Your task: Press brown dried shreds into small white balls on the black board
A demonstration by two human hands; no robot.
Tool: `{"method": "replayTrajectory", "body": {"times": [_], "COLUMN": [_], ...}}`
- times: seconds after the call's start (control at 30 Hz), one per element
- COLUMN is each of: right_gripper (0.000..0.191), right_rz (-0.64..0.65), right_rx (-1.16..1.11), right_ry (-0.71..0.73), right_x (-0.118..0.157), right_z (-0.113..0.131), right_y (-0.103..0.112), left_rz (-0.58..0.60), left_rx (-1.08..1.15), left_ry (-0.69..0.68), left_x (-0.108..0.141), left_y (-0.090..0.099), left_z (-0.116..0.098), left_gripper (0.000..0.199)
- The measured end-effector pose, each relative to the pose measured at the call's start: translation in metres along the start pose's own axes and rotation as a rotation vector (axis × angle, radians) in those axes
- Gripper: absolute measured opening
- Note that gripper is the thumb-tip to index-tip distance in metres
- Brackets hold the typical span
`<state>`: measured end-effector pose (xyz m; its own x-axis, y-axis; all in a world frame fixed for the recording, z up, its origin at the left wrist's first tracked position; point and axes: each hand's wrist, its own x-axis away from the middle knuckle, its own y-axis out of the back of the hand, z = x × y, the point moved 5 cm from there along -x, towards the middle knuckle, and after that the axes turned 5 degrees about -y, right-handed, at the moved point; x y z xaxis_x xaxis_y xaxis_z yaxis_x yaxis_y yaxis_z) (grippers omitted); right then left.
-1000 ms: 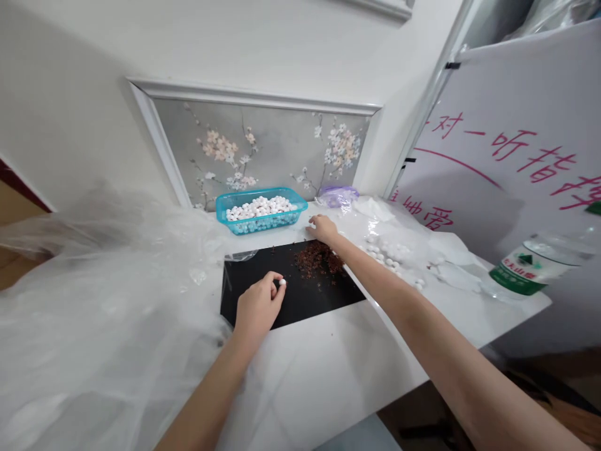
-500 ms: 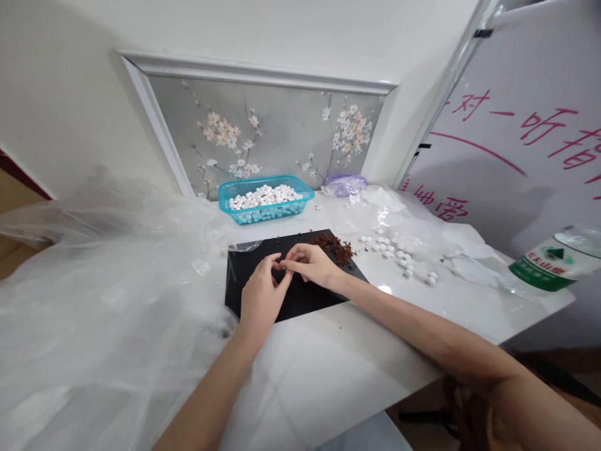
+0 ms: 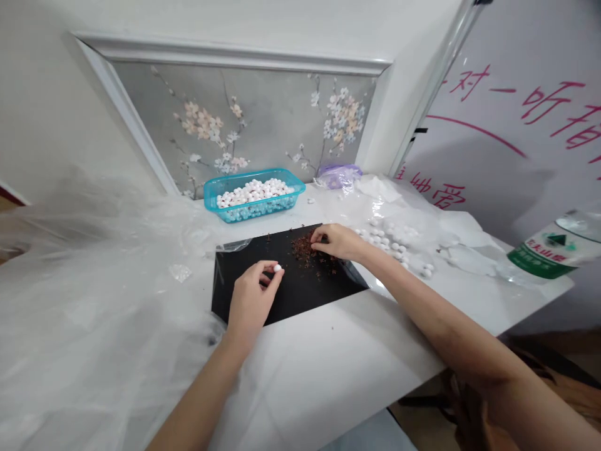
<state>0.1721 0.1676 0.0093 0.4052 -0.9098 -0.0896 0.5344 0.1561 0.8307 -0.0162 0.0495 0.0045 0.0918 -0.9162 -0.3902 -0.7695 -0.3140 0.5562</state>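
Between the thumb and fingers of my left hand (image 3: 253, 291) is a small white ball (image 3: 277, 268), held above the black mat (image 3: 295, 294). My right hand (image 3: 335, 241) has its fingertips down in the pile of small reddish-brown pieces (image 3: 304, 250) on the mat's back right part. Its thumb and index finger are nearly together, and whether a piece is between them is too small to tell. Behind the mat, a blue basket (image 3: 256, 212) holds many white balls. More white balls (image 3: 399, 250) lie loose to the right of my right hand.
Crumpled clear plastic (image 3: 117, 313) covers the left side of the white table (image 3: 319, 376). A purple bag (image 3: 340, 175) lies behind, near the framed picture (image 3: 263, 113). At the right edge a bottle with a green and white label (image 3: 547, 257) leans over.
My hands have come apart. My right hand has moved right and back to the brown pieces, while my left keeps near its place, its white ball now visible. The view has shifted slightly.
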Motion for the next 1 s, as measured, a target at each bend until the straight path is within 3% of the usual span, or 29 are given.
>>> {"method": "replayTrajectory", "body": {"times": [0.17, 0.37, 0.53, 0.73, 0.9, 1.0], "right_gripper": [0.007, 0.006, 0.005, 0.010, 0.010, 0.010], "right_rz": [0.013, -0.059, -0.131, -0.216, -0.281, -0.291], "right_rx": [0.060, 0.051, -0.020, -0.155, -0.225, -0.221], "right_ry": [-0.070, -0.211, -0.206, 0.006, 0.351, 0.472], "right_x": [0.003, 0.001, -0.001, 0.010, 0.038, 0.048], "right_z": [0.002, -0.010, -0.013, 0.022, 0.068, 0.080], "right_y": [-0.003, -0.006, -0.007, -0.010, -0.020, -0.024], "left_rz": [0.020, 0.031, 0.011, -0.014, 0.029, 0.029], "left_rx": [-0.011, 0.006, 0.077, 0.326, 0.568, 0.677], "left_ry": [0.016, 0.014, 0.049, 0.205, 0.343, 0.395], "left_x": [0.001, 0.001, 0.001, 0.000, -0.001, -0.001], "left_y": [-0.002, -0.004, -0.003, -0.005, -0.010, -0.010], "left_z": [0.002, 0.003, 0.004, 0.010, 0.012, 0.012], "left_gripper": [0.016, 0.016, 0.014, 0.029, 0.031, 0.029]}}
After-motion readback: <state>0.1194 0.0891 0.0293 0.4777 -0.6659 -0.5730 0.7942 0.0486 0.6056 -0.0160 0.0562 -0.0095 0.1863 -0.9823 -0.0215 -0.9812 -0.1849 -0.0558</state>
